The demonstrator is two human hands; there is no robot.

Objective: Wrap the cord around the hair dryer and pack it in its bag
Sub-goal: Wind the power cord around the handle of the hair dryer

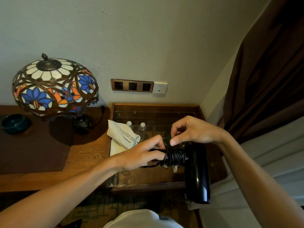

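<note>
Hair dryer (197,171) is held above the glass-topped worktop (148,178), black barrel pointing toward the near side, handle extending left. Cord (176,156) is coiled in several turns round the handle. Left hand (141,154) grips the end of the handle, fingers curled round it. Right hand (190,131) pinches the cord just above the coils between thumb and fingers. White bag (122,138) lies crumpled on the worktop, left of the hands, printed side up. Stained-glass lamp (55,86) stands at far left; ashtray (14,123) beside it
</note>
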